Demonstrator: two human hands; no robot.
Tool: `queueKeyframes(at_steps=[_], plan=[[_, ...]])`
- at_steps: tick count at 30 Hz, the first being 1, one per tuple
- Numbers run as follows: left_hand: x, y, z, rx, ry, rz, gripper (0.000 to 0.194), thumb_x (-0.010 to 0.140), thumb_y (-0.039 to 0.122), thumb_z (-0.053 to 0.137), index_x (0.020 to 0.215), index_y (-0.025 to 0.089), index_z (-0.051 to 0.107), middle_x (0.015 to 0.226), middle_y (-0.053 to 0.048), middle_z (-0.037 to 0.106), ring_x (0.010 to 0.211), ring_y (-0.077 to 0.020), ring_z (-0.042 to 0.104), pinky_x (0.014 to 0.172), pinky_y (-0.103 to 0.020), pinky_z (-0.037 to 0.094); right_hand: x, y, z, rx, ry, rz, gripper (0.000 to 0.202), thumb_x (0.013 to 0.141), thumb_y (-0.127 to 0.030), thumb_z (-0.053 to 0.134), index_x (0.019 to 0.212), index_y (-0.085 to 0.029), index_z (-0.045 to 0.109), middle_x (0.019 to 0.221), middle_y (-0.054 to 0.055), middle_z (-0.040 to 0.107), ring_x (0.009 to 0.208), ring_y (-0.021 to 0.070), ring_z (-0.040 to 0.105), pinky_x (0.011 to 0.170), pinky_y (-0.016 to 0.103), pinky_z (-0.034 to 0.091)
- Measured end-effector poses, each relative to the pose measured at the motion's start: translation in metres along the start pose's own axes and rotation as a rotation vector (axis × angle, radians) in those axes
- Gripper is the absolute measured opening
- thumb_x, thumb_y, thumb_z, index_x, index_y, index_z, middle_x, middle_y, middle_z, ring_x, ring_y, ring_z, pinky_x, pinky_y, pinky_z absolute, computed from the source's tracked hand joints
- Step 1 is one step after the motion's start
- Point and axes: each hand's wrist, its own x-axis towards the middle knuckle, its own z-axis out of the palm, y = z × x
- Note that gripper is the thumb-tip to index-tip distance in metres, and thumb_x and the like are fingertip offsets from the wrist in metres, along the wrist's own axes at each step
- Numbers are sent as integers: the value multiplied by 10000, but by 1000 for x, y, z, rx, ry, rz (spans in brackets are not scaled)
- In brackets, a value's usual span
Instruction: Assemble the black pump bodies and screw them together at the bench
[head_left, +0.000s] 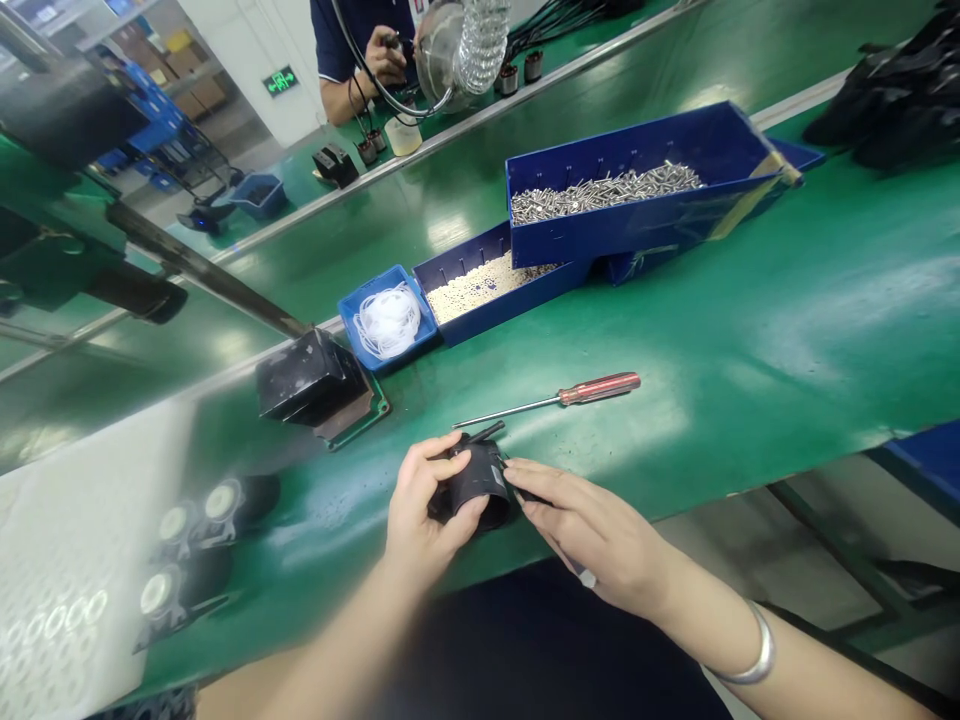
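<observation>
Near the front edge of the green table, my left hand (429, 500) is wrapped round a black cylindrical housing (480, 480), its open end facing me. A short black rod sticks out at its top. My right hand (589, 525) is closed at the housing's right side, its fingertips touching or very near it. Between those fingers is a thin dark tool (555, 548) with a pale end under the palm; its tip is hard to make out. Just beyond the housing lies a screwdriver (598, 389) with a red handle, its shaft pointing left.
Behind stand a blue bin of screws (630, 225), a bin of small beige parts (487, 305) and a blue tray of white tubing (346, 325). At left are a black block (300, 385), blurred black parts and a white perforated sheet (67, 560). A person works across the table.
</observation>
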Motion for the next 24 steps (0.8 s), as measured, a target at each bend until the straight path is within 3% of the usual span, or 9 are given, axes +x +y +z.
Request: queueKeyframes(at_steps=[2,6,9,16,24], plan=[[0,1,0,1,0,2,296,883,292,655,1161,200,617,1237,-136,606,1158,-249,610,943,-430,527,-1,-2,1,1,28,7,313,848,46,559,1124,-100,569,1168,238,667,1191,320,622,967,472,575],[0,1,0,5,5,5,296,882,299,658,1157,201,614,1225,-136,610,1150,-246,612,937,-430,530,5,-6,-2,220,168,348,265,848,3,606,1010,-202,566,1096,109,705,1027,213,700,869,353,613],[1,0,0,4,3,1,296,884,301,656,1162,210,610,1225,-134,608,1149,-248,613,929,-436,534,10,-6,-6,318,190,529,187,872,-67,630,926,-231,558,1037,56,720,959,180,716,817,300,617],[1,0,0,-27,-13,-9,305,874,291,664,1163,209,608,1240,-143,594,1162,-254,610,930,-435,535,21,1,-15,351,82,526,147,893,-95,608,915,-229,550,1017,57,706,948,174,703,789,289,605],[3,1,-1,-36,-19,0,311,863,305,673,1153,207,618,1223,-145,619,1143,-267,627,909,-427,543,51,4,-32,280,-165,534,124,920,-138,558,882,-241,500,926,18,676,868,149,686,752,267,575]])
